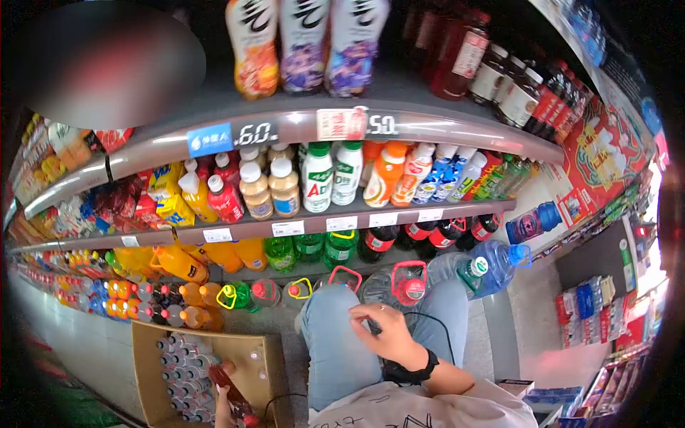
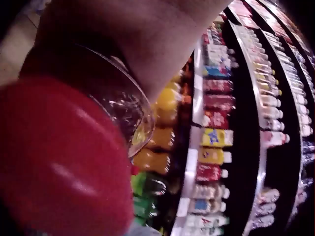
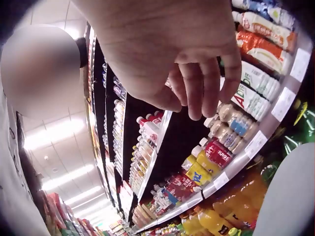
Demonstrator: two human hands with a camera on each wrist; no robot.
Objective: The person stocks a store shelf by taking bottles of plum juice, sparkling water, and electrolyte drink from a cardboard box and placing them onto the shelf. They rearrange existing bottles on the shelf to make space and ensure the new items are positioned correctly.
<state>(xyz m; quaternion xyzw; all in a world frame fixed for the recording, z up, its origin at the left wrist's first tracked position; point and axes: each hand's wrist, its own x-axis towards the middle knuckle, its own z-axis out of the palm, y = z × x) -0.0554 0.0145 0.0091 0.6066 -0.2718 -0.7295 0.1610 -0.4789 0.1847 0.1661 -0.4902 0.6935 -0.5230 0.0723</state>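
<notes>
In the head view the left hand [image 1: 224, 405] grips a dark red bottle [image 1: 232, 391] with a red cap, held tilted over the right part of an open cardboard box [image 1: 148, 371]. The bottle's red cap [image 2: 64, 157] fills the lower left of the left wrist view, close to the lens, with part of the palm [image 2: 172, 34] above it. The right hand [image 1: 385, 333] hangs over the knees, holding nothing, its fingers loosely bent; the right wrist view shows the same hand [image 3: 172, 54] with fingers hanging down before the shelves.
Clear capped bottles [image 1: 187, 374] stand in rows inside the box. Drink shelves [image 1: 321, 225] curve across the front, with large handled bottles [image 1: 408, 285] on the floor before the knees. A big blue water bottle [image 1: 492, 267] is by the right knee. A cable runs near the lap.
</notes>
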